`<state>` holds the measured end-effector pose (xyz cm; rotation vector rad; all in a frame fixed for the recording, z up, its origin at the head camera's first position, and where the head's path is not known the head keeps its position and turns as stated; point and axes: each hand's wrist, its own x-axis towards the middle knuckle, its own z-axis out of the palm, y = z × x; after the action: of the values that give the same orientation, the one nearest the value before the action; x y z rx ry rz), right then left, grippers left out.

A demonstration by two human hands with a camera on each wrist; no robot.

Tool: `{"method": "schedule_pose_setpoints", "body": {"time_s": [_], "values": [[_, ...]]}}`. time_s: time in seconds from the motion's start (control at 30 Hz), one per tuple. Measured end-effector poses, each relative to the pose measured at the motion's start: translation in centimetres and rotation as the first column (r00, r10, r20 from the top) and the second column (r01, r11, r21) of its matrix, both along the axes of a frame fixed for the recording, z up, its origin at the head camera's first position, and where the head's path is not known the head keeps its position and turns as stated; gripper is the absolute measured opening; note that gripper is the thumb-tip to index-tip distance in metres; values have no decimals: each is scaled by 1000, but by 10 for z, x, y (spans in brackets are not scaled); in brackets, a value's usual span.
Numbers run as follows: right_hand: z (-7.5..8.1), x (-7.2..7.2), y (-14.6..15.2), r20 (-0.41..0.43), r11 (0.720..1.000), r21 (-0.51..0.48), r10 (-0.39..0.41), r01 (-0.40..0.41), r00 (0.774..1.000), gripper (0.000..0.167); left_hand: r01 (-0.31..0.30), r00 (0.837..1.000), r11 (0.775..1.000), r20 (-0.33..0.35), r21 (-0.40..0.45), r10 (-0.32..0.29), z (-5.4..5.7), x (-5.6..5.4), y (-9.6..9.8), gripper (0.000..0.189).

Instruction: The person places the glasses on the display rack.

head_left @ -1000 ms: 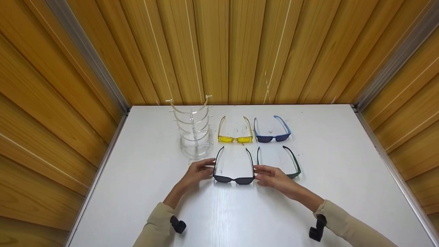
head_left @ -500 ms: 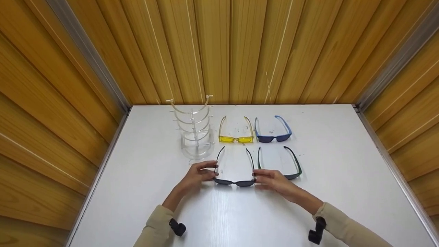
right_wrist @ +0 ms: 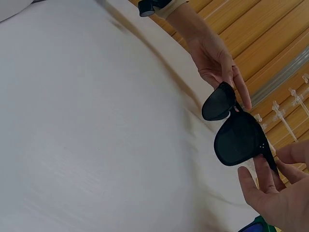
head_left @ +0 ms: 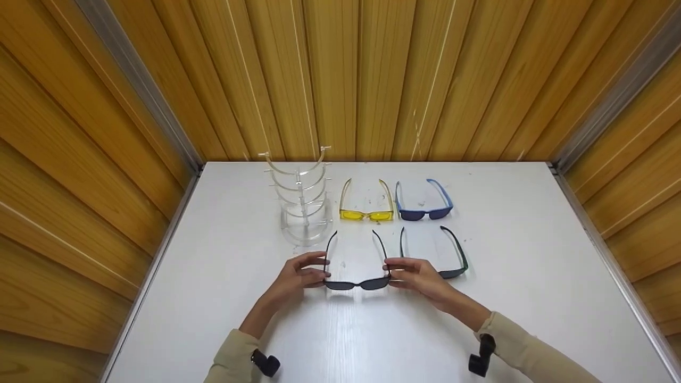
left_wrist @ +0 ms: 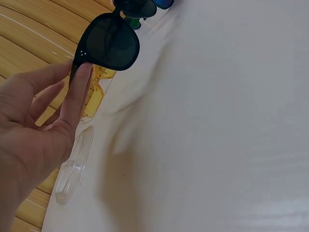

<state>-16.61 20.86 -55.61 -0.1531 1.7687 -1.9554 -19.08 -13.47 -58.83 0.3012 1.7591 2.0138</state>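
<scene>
A pair of black sunglasses (head_left: 375, 284) is held by both hands, its temples unfolded and pointing away from me. My left hand (head_left: 295, 274) pinches the left temple near the hinge, thumb on one side and fingers on the other. On the opposite temple, my right hand (head_left: 423, 277) has the same kind of pinch. In the left wrist view the dark lens (left_wrist: 113, 42) hangs above the white surface. Both lenses of the black sunglasses (right_wrist: 239, 139) show in the right wrist view, with the two hands at either end.
Left of centre stands a clear tiered glasses rack (head_left: 304, 213). Yellow glasses (head_left: 366, 215) and blue sunglasses (head_left: 424, 214) lie at the back. Green sunglasses (head_left: 462, 266), partly hidden by my right hand, lie on the white table (head_left: 532, 255). Wood-patterned walls (head_left: 383, 80) surround it.
Both hands have closed in from beside the black sunglasses to pinch the temples. The sunglasses have lifted slightly and shifted left with the hands. The other glasses and the rack have not moved.
</scene>
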Motion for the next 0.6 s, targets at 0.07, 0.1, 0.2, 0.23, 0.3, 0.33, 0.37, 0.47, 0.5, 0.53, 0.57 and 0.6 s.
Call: {"method": "schedule_pose_setpoints", "body": {"time_s": [0.07,0.1,0.2,0.23,0.3,0.33,0.37,0.47,0.5,0.53,0.57,0.6], "values": [[0,-1,-3,0,1000,-13,-12,12,1000,54,-8,1000,1000,2,5,8,1,2,-3,65],[-1,-2,-5,1,1000,-15,-17,17,1000,55,-14,1000,1000,2,7,14,2,3,-4,65],[-1,-2,-7,9,999,-19,-32,33,999,54,-28,1000,1000,5,11,28,3,4,-6,66],[-1,-2,-8,8,999,-21,-34,34,999,55,-34,999,999,4,14,34,3,5,-7,66],[0,-2,-9,4,999,-30,-36,36,999,54,-44,999,999,-1,18,44,4,5,-8,65],[0,-3,-10,5,999,-37,-39,39,999,54,-48,999,999,-3,20,48,5,5,-9,65],[0,-4,-11,1,998,-44,-39,39,999,54,-51,999,998,-6,23,51,5,6,-10,64],[1,-6,-14,3,998,-56,-41,41,999,53,-65,998,997,-7,27,65,6,7,-12,65],[1,-6,-15,1,998,-55,-37,37,999,53,-72,997,997,-5,27,73,6,7,-12,65],[1,-7,-16,4,998,-54,-35,36,999,54,-80,997,996,-2,26,80,6,8,-13,65],[1,-7,-17,2,998,-53,-31,31,1000,54,-86,996,996,3,24,86,6,8,-14,65],[2,-8,-19,6,998,-52,-30,30,1000,55,-93,996,995,5,20,93,6,9,-15,66]]}}
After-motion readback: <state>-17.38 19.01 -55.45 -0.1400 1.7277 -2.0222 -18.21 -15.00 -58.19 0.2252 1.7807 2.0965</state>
